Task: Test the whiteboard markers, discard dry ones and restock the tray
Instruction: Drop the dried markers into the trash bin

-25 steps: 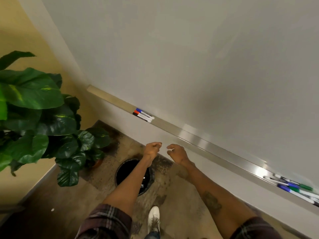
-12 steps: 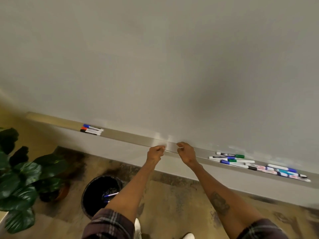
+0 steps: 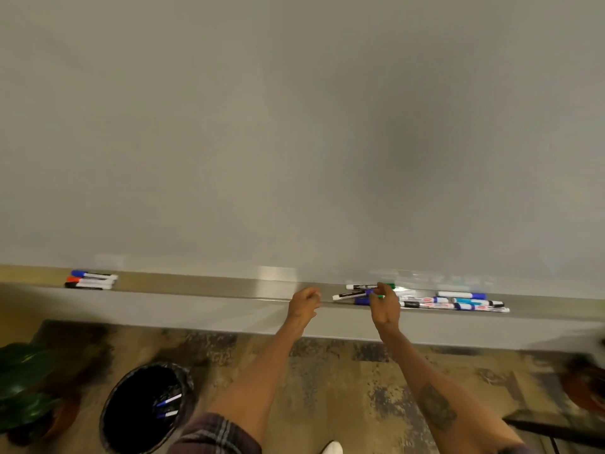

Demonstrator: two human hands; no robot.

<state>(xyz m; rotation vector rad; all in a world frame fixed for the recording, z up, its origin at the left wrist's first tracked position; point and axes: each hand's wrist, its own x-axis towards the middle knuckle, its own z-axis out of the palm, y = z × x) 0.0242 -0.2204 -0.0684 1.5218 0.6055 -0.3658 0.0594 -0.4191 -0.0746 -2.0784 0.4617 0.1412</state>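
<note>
A long metal tray [image 3: 203, 286] runs under the blank whiteboard [image 3: 294, 126]. Three markers [image 3: 90, 280], capped blue, red and black, lie together at its left end. Several more markers [image 3: 458, 303] lie in a loose pile on the right part of the tray. My right hand [image 3: 386, 308] is at the left end of that pile, fingertips pinched on a blue-capped marker [image 3: 352, 294] that lies on the tray. My left hand [image 3: 304, 303] hovers at the tray's front lip with the fingers curled in and nothing in it.
A round black bin [image 3: 131, 407] stands on the floor at lower left with a few markers inside. A leafy potted plant [image 3: 26, 388] is left of the bin. Another pot [image 3: 586, 385] sits at the far right. My white shoe [image 3: 332, 448] shows at the bottom.
My view has swung right from the plant corner to face the board. My right hand has moved right along the tray onto the marker pile. The left hand followed to the tray's lip.
</note>
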